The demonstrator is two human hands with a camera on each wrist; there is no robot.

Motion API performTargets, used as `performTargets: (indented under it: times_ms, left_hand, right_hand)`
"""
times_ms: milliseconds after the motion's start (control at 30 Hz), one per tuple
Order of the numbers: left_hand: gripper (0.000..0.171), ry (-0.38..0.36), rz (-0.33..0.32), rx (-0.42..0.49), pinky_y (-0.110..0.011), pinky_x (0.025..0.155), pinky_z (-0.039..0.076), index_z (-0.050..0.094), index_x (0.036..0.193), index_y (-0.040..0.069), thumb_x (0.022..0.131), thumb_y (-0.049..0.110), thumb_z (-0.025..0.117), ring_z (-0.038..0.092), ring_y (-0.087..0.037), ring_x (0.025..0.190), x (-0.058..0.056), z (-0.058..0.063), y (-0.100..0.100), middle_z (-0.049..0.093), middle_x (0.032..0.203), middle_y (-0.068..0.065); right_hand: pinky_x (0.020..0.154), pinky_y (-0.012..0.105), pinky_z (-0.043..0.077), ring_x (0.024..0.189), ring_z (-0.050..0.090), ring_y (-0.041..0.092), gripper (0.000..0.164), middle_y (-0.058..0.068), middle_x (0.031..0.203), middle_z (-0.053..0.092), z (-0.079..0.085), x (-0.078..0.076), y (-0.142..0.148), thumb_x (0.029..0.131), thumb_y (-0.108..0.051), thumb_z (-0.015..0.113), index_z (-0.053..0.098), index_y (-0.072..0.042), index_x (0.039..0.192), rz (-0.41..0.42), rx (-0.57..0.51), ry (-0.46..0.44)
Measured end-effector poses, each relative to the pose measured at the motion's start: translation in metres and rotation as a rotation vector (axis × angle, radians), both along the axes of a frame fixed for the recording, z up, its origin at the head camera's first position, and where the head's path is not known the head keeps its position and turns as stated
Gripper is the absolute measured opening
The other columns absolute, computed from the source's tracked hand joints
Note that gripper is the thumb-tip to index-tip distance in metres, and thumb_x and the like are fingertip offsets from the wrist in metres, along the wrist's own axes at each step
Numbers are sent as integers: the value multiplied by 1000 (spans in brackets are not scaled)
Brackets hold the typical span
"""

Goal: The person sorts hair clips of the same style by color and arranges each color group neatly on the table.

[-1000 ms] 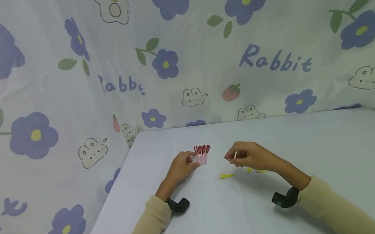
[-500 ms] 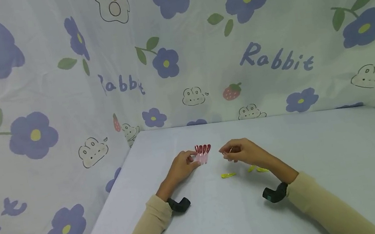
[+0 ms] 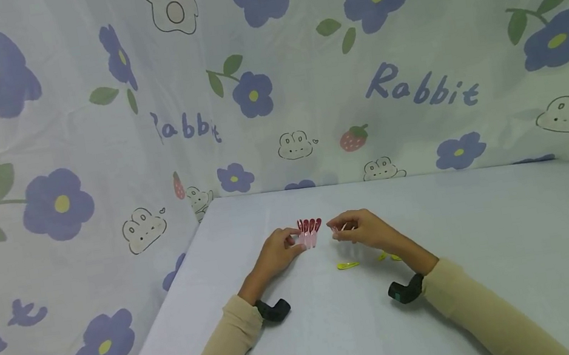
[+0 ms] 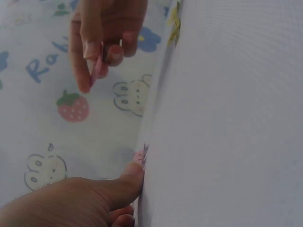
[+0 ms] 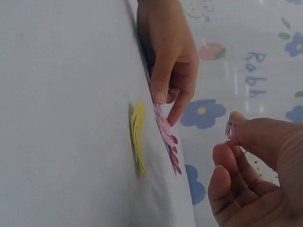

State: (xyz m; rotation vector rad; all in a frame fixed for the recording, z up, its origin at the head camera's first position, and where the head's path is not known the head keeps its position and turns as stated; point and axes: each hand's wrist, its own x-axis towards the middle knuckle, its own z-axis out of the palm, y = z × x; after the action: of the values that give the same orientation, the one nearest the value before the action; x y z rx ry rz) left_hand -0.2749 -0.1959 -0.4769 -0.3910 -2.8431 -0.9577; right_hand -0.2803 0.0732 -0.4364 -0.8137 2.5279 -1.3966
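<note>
My left hand [image 3: 275,254] rests on the white table, thumb and index finger at either end of the leftmost clip in a row of pink hair clips [image 3: 309,240]. Just beyond that row, and lined up with it, are several red hair clips [image 3: 310,224]. To the right, my right hand [image 3: 366,230] is raised a little above the table and pinches a single pink hair clip [image 5: 230,130] between thumb and index finger. That clip also shows in the left wrist view, where the row is mostly hidden behind my left thumb.
Yellow hair clips [image 3: 348,265] lie nearer to me, some partly behind my right wrist. The white table [image 3: 330,336] ends at a cloth backdrop [image 3: 302,76] printed with flowers and rabbits. Each wrist carries a black camera [image 3: 274,311].
My right hand has moved left and slightly away from me, bringing its pink hair clip closer to the row. The left hand stays in place on the pink clips.
</note>
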Motion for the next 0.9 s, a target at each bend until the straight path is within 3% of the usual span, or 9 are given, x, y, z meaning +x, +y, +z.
performTargets:
  times_ms: [233, 567, 900]
  left_hand:
    - [38, 5, -1, 3, -29, 72, 45, 67, 125, 13, 90, 27, 75, 52, -13, 80, -2, -3, 0, 60, 94, -2]
    - [38, 1, -11, 6, -29, 72, 44, 67, 124, 11, 90, 25, 75, 52, -13, 80, -1, -2, 0, 60, 94, -3]
    - [37, 5, -5, -1, -29, 70, 44, 67, 124, 11, 91, 26, 75, 51, -13, 78, 0, 1, -1, 59, 92, -2]
  right_hand:
    - [71, 27, 51, 90, 61, 16, 37, 5, 108, 70, -10, -7, -10, 92, -22, 74, 69, -6, 125, 8, 102, 104]
    - [78, 30, 52, 90, 59, 14, 33, 0, 103, 66, -24, -20, -25, 90, -18, 75, 70, -11, 122, -2, 201, 57]
    - [79, 30, 51, 87, 56, 14, 43, 0, 100, 62, -26, -21, -31, 88, -19, 77, 66, -12, 129, -13, 307, 148]
